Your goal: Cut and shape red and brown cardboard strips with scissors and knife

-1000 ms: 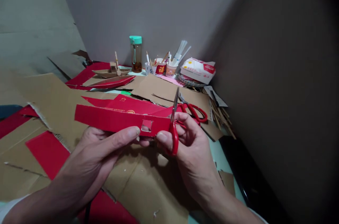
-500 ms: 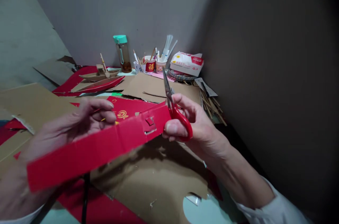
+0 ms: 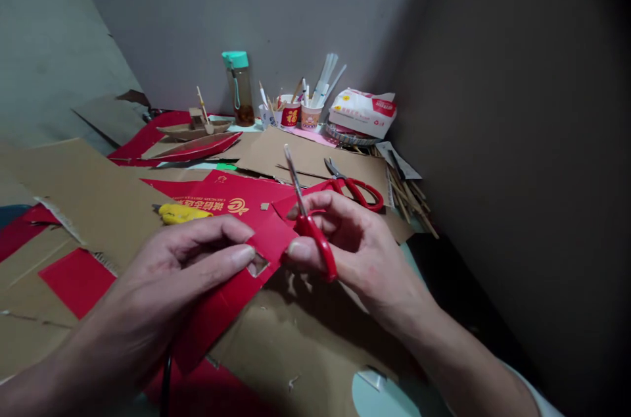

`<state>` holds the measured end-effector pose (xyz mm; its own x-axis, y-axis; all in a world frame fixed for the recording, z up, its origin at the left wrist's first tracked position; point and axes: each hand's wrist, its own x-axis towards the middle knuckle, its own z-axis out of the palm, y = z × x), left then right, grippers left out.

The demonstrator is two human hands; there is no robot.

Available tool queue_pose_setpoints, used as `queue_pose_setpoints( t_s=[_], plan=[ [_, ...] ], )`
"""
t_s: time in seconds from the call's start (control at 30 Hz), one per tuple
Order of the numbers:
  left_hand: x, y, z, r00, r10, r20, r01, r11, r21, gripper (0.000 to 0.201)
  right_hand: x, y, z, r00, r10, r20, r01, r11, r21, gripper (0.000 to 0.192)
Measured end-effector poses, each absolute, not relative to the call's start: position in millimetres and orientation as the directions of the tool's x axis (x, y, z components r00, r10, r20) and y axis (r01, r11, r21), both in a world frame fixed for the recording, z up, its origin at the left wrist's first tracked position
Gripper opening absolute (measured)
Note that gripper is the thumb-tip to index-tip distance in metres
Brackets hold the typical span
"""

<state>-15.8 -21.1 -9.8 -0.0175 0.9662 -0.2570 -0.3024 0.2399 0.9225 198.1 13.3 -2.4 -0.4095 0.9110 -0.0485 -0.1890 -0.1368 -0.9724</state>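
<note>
left hand (image 3: 162,266) pinches a red cardboard strip (image 3: 231,285) between thumb and fingers, just beside a small square window (image 3: 259,264) cut in it; the strip runs down toward the viewer, above the brown cardboard sheets (image 3: 296,331) that cover the counter. right hand (image 3: 355,246) has its fingers closed through the loops of red-handled scissors (image 3: 310,233), blades nearly shut and pointing up and away, clear of the strip's edge. judged step: trimming or checking the window opening, between cuts. the next move would call for bringing the blade tips back to the window's edge while the left thumb keeps clear of the cutting line. around: a second pair of red scissors (image 3: 355,188) lies on cardboard just behind the right hand; a yellow utility knife (image 3: 181,212) rests on a printed red sheet (image 3: 227,196) behind the left hand. further back stand a green-capped bottle (image 3: 239,88), paper cups of sticks and pens (image 3: 296,111), a tissue pack (image 3: 363,113) and a small cardboard boat (image 3: 197,129). loose sticks (image 3: 409,200) lie at the right edge. nothing blocks the strip, though the cluttered sheets leave little flat room.
</note>
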Motion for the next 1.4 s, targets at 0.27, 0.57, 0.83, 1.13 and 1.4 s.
queue_pose_setpoints(
  t_s=[0.27,0.57,0.83,1.13,1.4],
  plan=[
    [-7,-15,7,-0.285,0.948,-0.141,-0.447,-0.002,0.894,0.031,191,-12,-7,-0.537,0.816,-0.213,-0.122,-0.325,-0.938,0.036],
    [-5,-15,5,-0.325,0.945,-0.034,-0.452,-0.124,0.883,0.022,185,-19,-10,-0.614,0.739,-0.278,-0.115,-0.432,-0.895,0.047],
    [-6,-15,4,-0.246,0.968,-0.056,-0.471,-0.069,0.879,0.017,180,-17,-8,-0.623,0.719,-0.307,-0.191,-0.520,-0.833,0.042],
    [-7,-17,6,-0.324,0.946,-0.027,-0.369,-0.100,0.924,0.019,179,-20,-8,-0.572,0.743,-0.349,-0.086,-0.477,-0.875,0.042],
    [-6,-19,3,-0.360,0.933,0.005,-0.360,-0.144,0.922,0.020,178,-19,-7,-0.557,0.752,-0.353,-0.066,-0.463,-0.884,0.041]
  ],
)
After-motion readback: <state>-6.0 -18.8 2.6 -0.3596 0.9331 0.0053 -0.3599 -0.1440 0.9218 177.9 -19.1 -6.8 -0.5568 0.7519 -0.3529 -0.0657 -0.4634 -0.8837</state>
